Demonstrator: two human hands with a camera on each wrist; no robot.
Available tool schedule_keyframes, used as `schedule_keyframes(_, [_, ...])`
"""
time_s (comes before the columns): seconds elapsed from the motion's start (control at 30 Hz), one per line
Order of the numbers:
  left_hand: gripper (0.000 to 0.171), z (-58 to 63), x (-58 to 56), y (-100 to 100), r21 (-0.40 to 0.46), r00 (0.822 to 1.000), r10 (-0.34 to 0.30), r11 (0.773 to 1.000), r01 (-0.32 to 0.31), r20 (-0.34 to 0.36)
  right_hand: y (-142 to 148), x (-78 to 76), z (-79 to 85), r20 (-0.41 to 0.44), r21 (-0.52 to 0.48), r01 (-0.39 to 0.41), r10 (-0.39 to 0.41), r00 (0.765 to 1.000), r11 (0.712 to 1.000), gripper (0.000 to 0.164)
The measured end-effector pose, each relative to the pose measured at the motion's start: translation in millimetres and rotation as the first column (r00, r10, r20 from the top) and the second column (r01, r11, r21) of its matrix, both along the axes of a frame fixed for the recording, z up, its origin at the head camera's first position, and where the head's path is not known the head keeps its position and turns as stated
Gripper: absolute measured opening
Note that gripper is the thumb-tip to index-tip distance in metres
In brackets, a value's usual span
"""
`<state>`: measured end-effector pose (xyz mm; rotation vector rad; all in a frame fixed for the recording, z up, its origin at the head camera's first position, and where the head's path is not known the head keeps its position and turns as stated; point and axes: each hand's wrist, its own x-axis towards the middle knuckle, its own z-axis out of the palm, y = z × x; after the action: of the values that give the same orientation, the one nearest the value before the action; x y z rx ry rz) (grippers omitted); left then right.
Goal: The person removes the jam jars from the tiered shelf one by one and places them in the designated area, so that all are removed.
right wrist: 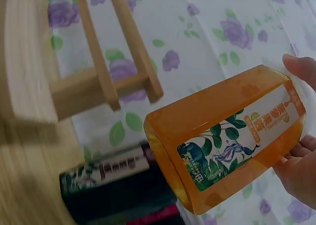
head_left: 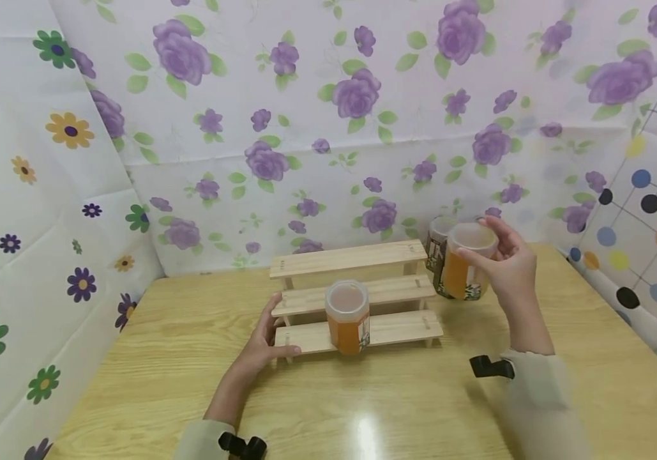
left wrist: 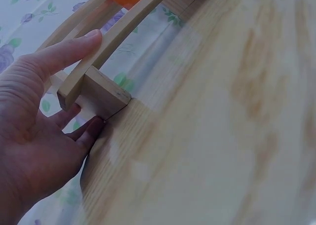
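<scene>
A three-step wooden rack (head_left: pixel 351 259) stands on the table. My left hand (head_left: pixel 262 340) grips its left end; in the left wrist view the thumb lies on the lowest board (left wrist: pixel 123 32) and the other fingers are by the leg. On the lowest step, near the middle, sits an orange jar (head_left: pixel 347 337) with a translucent lid. To the right of the rack my right hand (head_left: pixel 511 262) holds a second orange jar (head_left: pixel 459 273) around its lid end. The right wrist view shows this labelled jar (right wrist: pixel 222 136) tilted, with the fingers partly out of frame.
Dark labelled jars (right wrist: pixel 116 198) stand beside the rack's right end, partly hidden behind the held jar in the head view. A flowered cloth (head_left: pixel 317 115) hangs behind the wooden table (head_left: pixel 190 358), and patterned cloths hang on both sides.
</scene>
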<state>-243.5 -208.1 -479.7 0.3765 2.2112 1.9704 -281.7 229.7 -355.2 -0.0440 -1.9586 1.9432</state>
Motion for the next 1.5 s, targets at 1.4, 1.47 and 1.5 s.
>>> schedule_keyframes(1.4, [0.113, -1.6, -1.9, 1, 0.021, 1.0, -0.011, 1.0, 0.011, 0.006, 64, -36.5, -68.7, 0.284, 0.04, 0.106, -0.113, 0.952, 0.994, 0.094])
schedule_keyframes(1.47, [0.113, -1.1, -1.5, 2, 0.018, 1.0, -0.01, 1.0, 0.01, 0.002, 63, -39.9, -69.9, 0.28, 0.065, 0.108, -0.122, 0.952, 0.992, 0.092])
schedule_keyframes(1.5, [0.113, -0.9, -1.2, 2, 0.021, 1.0, -0.008, 1.0, 0.008, 0.002, 62, -41.8, -70.3, 0.279, 0.078, 0.112, -0.13, 0.952, 0.991, 0.092])
